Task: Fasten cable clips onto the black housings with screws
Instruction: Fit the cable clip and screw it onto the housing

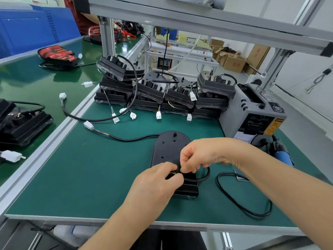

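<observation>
Left hand (156, 179) nearest, pinching cable (207, 175) at its fingertips | right hand (196, 156) pinching same spot from beyond | black housing (167, 145) under both, long axis running away from me | clip hidden

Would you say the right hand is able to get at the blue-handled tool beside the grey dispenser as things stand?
Probably yes: the blue-handled tool lies just beyond the right forearm with nothing between, but the right hand must first let go of the cable.

Centre of black housing (169, 145) and cable (204, 177) end hidden under left hand (155, 183) and right hand (200, 154)
</observation>
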{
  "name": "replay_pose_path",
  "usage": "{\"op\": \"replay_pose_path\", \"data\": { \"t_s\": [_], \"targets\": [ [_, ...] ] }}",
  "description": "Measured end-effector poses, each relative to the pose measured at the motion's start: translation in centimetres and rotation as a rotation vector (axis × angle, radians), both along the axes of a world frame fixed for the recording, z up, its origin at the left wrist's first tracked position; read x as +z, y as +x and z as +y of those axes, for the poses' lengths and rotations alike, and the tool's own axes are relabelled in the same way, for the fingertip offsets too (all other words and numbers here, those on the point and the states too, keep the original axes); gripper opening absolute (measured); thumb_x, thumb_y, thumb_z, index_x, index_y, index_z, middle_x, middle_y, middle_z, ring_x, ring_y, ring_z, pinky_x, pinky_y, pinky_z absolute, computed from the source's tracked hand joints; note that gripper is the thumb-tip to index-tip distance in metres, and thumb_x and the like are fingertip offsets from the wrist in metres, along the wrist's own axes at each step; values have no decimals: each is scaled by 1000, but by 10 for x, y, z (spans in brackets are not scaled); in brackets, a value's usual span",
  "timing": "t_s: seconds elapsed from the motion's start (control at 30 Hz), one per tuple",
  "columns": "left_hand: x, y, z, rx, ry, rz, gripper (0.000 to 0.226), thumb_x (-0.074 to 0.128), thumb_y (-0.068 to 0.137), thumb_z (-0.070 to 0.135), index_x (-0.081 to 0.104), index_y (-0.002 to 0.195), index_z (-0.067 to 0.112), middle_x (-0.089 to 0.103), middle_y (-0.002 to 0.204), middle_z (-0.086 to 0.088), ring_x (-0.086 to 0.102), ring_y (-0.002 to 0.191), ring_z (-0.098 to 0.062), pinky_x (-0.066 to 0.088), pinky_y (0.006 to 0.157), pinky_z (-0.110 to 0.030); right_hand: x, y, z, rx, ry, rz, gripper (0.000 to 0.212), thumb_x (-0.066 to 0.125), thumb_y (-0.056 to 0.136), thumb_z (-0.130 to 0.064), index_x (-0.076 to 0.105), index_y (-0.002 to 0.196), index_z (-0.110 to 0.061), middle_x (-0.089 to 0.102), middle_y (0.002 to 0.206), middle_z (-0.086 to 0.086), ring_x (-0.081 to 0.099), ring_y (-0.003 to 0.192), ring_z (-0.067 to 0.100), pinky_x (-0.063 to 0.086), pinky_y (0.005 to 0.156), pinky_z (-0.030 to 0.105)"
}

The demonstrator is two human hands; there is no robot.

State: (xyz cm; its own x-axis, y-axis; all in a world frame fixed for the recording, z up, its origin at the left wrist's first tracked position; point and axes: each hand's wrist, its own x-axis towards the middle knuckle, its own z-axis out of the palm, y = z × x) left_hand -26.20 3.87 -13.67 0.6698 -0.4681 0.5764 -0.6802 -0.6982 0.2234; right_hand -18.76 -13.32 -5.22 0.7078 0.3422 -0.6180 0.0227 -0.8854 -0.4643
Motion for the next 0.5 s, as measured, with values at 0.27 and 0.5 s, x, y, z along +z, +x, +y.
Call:
{"op": "replay_pose_path", "data": {
  "t_s": [0.27,0.5],
  "targets": [
    [-6,-2,-4,19,-10,-111,26,79,58,-6,70,74,13,69,90,-3,64,71,-21,50,65,-24,-3,-6,-4,-58,54,-7,15,67,85,-32,63,73,-24,60,67,-9,49,67,8,38,61,22],
    [-7,-3,-5,43,-27,-105,24,82,60,-3,71,75,12,70,91,-4,64,72,-21,52,66,-26,-3,-7,-3,-53,63,-32,12,67,85,-31,62,77,-24,60,67,-11,49,66,7,39,62,21]
  ]
}}
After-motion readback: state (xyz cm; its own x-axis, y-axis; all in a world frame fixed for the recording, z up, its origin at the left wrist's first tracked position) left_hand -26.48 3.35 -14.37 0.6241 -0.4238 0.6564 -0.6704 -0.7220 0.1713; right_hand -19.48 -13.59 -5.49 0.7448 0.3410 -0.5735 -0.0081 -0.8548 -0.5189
